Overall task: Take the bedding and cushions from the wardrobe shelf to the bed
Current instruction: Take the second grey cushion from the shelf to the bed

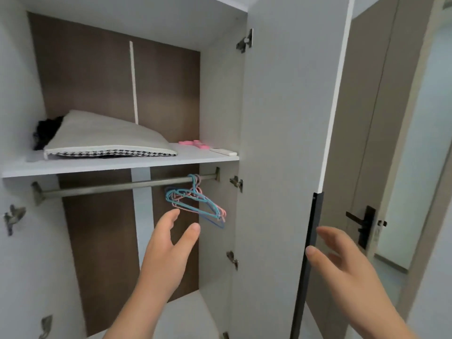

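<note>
A pale grey cushion (105, 134) with a black-and-white houndstooth edge lies flat on the white wardrobe shelf (117, 163), toward the left. Behind its left end a dark fluffy item (46, 133) is partly hidden. My left hand (168, 245) is raised inside the open wardrobe below the shelf, fingers apart and holding nothing. My right hand (342, 263) hovers beside the black handle strip of the open wardrobe door (288, 143), fingers spread, also holding nothing. The bed is out of view.
Pink clips (194, 144) and a white remote (223, 151) lie at the shelf's right end. Blue and pink hangers (195, 201) dangle from the rail (117, 187) under the shelf. A room door with a dark lever handle (362, 223) stands at the right.
</note>
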